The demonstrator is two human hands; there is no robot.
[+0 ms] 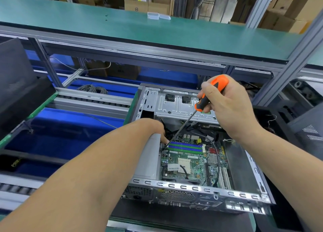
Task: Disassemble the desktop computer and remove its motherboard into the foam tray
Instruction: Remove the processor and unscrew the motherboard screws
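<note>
Inside the open computer case [206, 188], a right hand [232, 107] grips a screwdriver [208, 99].
Its shaft slants down-left to the motherboard [190, 163] corner beside the left hand [157, 128], fingers hidden.

Both forearms are bare and reach forward from the near edge of the desk, the left from the near left corner, the right from the right side. The right hand [229, 106] is raised with its wrist bent, its fingers [208, 90] and thumb curled round an orange-handled screwdriver [209, 95] that slants down to the left. The left hand [157, 128] is mostly hidden low down, only a fingertip showing.
</note>
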